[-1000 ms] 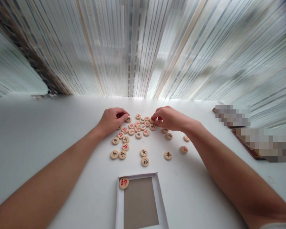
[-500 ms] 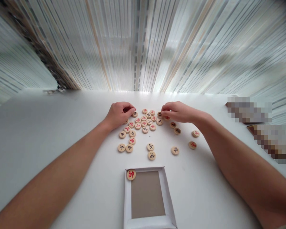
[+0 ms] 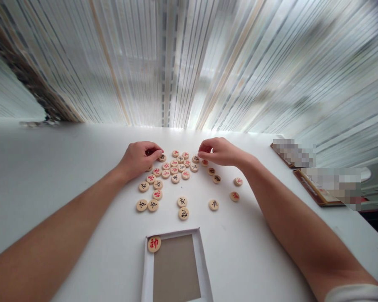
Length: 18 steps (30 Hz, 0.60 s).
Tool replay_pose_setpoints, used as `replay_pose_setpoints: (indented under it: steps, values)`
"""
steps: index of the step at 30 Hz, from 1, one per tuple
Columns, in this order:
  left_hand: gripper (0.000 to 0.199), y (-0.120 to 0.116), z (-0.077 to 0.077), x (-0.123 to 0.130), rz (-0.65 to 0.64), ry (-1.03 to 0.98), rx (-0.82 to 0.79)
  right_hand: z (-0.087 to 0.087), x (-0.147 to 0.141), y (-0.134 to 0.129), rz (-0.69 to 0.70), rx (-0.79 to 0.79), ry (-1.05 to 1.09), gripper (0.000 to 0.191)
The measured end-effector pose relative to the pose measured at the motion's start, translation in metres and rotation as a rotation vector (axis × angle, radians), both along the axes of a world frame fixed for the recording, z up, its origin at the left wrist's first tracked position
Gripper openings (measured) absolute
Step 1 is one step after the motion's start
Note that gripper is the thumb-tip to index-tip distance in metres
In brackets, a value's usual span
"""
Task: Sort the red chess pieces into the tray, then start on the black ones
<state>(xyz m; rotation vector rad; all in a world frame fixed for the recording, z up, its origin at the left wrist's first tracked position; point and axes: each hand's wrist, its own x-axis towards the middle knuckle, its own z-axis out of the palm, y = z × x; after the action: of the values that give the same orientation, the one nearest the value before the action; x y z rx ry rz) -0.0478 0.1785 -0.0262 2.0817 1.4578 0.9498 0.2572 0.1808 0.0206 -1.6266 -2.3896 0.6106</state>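
Many round wooden xiangqi pieces with red or black characters lie on the white table, in a loose cluster around a red-marked piece (image 3: 174,170). My left hand (image 3: 140,158) is closed at the cluster's far left, thumb and forefinger pinched on a black-marked xiangqi piece (image 3: 162,158). At the far right, my right hand (image 3: 219,151) has curled fingers, the tips at the edge of another black-marked xiangqi piece (image 3: 195,159). Both of these pieces lie flat. A white open box (image 3: 203,264) stands nearest me, with a red-marked piece (image 3: 154,243) resting at its far left corner.
Two flat brown-edged items (image 3: 318,197), partly blurred out, lie at the table's right edge. A striped string curtain (image 3: 182,63) hangs behind the table. Several stray pieces, such as a black-marked one (image 3: 213,205), sit apart between box and cluster.
My view has turned to the right, so everything appears further left. Both hands stay by the same pieces, and the pieces keep their layout.
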Motion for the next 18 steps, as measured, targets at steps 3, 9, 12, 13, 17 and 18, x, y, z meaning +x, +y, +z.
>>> replay_pose_setpoints:
  steps: [3,9,12,13,17,18]
  values:
    - [0.025,0.0,0.0,0.0,0.003,0.003,-0.001,-0.001,-0.002,-0.001,0.045,-0.003,0.028,0.026]
    - [0.025,0.0,-0.001,0.0,0.005,-0.005,-0.002,-0.01,-0.007,0.0,0.081,0.071,0.119,0.014]
    - [0.023,-0.001,-0.001,0.002,0.015,-0.018,-0.005,-0.015,-0.009,0.002,0.034,0.126,0.227,0.011]
    - [0.023,-0.002,-0.001,0.002,0.024,-0.028,-0.002,-0.015,-0.009,0.002,0.011,0.137,0.276,0.011]
    - [0.025,-0.002,-0.004,0.001,0.104,-0.114,0.036,-0.007,-0.011,-0.003,-0.06,0.094,0.543,0.022]
    - [0.025,-0.002,-0.004,-0.001,0.129,-0.146,0.046,-0.003,-0.012,-0.007,-0.063,0.06,0.624,0.026]
